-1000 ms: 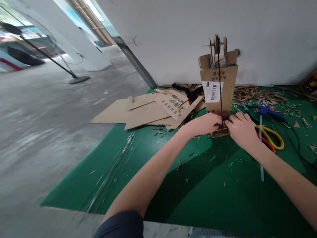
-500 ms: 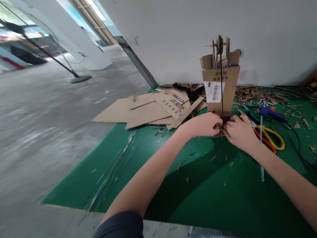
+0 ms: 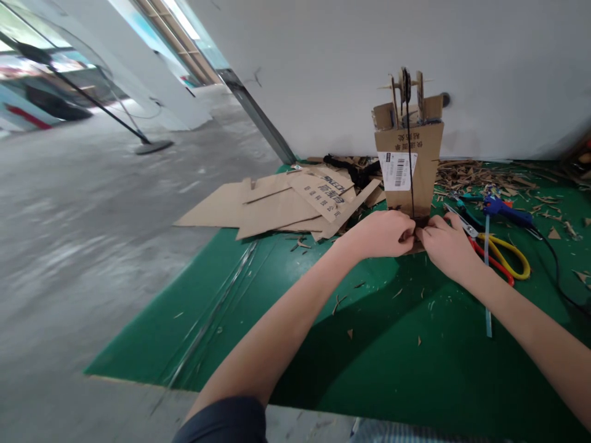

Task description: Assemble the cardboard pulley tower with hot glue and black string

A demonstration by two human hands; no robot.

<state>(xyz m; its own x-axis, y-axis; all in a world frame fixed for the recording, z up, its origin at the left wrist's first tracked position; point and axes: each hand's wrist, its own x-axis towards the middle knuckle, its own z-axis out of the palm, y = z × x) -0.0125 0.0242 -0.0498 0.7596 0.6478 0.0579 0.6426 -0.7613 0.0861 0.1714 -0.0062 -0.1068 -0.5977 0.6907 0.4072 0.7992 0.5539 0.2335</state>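
Observation:
A tall cardboard structure [image 3: 427, 166] stands upright against the wall side, with a white label [image 3: 397, 171] on its front. At its top a cardboard pulley wheel [image 3: 405, 86] sits on a thin stick between two uprights. Black string [image 3: 410, 154] runs from the wheel straight down the front to my fingers. Both hands meet at the structure's base: my left hand [image 3: 388, 234] is closed in a pinch at the string's lower end, and my right hand [image 3: 446, 243] pinches right beside it. My fingers hide the string's end and part of the base.
Flat cardboard sheets [image 3: 272, 209] lie left of the structure, near a black bundle [image 3: 344, 165]. Cardboard scraps [image 3: 475, 175] are heaped behind. To the right are red-and-yellow-handled scissors [image 3: 508, 255], a blue glue gun [image 3: 505, 212] with its cord, and a pale strip [image 3: 488, 307]. The green tabletop [image 3: 369, 381] carries small scraps.
The top of the cardboard structure has shifted slightly left, with the string now leaning a little. Both hands stay pinched together at its base, their fingers slightly moved.

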